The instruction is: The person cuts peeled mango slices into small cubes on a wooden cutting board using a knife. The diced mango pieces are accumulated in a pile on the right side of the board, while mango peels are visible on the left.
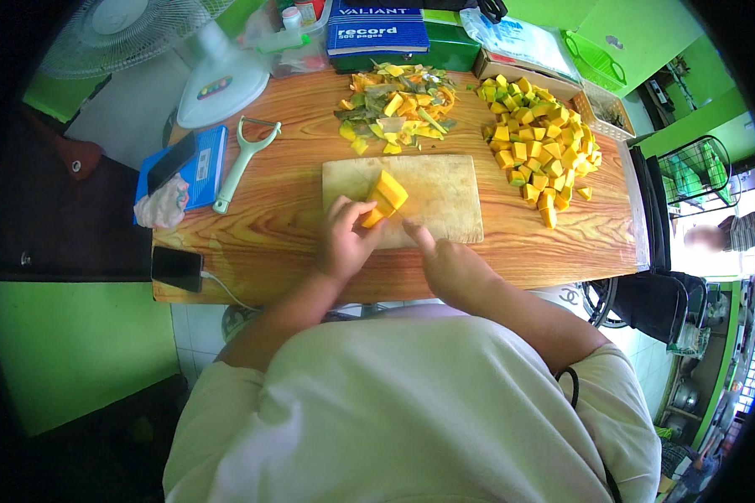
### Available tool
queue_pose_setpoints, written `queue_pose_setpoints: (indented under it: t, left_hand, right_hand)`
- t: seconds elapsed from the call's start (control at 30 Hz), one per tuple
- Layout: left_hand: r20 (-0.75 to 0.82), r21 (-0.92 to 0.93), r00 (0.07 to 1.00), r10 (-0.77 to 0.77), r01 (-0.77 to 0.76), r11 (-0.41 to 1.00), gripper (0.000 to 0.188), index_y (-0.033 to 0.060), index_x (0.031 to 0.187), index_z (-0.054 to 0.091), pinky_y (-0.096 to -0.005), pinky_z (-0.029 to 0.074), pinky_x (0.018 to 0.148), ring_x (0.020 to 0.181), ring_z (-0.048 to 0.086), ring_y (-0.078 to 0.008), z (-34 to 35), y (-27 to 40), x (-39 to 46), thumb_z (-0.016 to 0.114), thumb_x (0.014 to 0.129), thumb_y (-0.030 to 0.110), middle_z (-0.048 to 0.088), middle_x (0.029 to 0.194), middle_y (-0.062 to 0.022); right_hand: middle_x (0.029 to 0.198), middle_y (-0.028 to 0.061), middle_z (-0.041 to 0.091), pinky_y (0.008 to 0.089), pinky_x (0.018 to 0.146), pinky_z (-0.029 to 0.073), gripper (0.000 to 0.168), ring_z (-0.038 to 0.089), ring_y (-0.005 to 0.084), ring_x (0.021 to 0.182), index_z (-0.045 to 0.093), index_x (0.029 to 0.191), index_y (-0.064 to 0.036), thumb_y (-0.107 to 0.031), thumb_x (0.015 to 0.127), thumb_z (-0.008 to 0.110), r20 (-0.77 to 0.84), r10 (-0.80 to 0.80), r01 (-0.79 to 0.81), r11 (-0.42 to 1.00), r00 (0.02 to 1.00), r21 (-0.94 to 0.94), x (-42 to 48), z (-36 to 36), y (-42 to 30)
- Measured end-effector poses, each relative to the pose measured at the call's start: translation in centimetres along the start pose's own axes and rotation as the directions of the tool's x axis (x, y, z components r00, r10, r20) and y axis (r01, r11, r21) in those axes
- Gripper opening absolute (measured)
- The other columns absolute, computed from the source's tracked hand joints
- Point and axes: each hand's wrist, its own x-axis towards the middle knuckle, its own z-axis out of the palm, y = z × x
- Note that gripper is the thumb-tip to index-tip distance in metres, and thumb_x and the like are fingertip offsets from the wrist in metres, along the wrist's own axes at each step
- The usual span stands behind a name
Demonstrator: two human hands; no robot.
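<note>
A piece of peeled squash (390, 190) lies on a wooden cutting board (447, 188), partly cut. My left hand (347, 236) grips its lower left end with the fingertips. My right hand (453, 267) is closed around a knife, index finger stretched forward; only a little of the knife's blade (397, 212) shows, at the squash's right side, and its handle is hidden in the palm. Right of the board, squash cubes (541, 141), some with green edges, are heaped on the wooden table (264, 251). Behind the board lies a pile of peelings (402, 104).
A pale green peeler (242, 163) lies left of the board, near a blue book (207, 170) with a phone and cloth on it. Another phone (177, 268), cabled, rests at the table's front left corner. A white fan (223, 82) stands behind. Record books and baskets line the back.
</note>
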Motion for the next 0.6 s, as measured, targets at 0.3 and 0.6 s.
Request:
queue_pose_setpoints:
  t: [0.3,0.6]
  left_hand:
    - [-0.014,0.074,0.999,0.036,-0.035,0.997,0.028,0.0054,0.102,0.069,-0.0406,0.053,0.071,0.082,0.064,-0.0321,0.3,-0.3,-0.3,0.083,0.078,0.009,0.064,0.09,-0.0121]
    - [-0.063,0.103,0.998,0.026,-0.02,0.994,0.029,0.0057,0.104,0.068,-0.0415,0.053,0.073,0.086,0.065,-0.0337,-0.2,0.5,-0.9,0.084,0.079,0.009,0.066,0.091,-0.0134]
  right_hand:
    - [0.092,0.0205,0.073,0.0444,0.071,0.06,0.078,0.075,0.0346,0.082,0.012,0.16,0.001,-0.007,0.095,0.053,-0.032,-0.01,0.005,0.985,0.999,-0.174,3.2,1.0,-0.9]
    - [0.086,0.0249,0.071,0.0525,0.069,0.058,0.069,0.072,0.0414,0.076,0.02,0.159,-0.008,-0.01,0.098,0.052,-0.055,0.11,-0.107,0.993,0.992,0.051,-0.6,1.7,0.2]
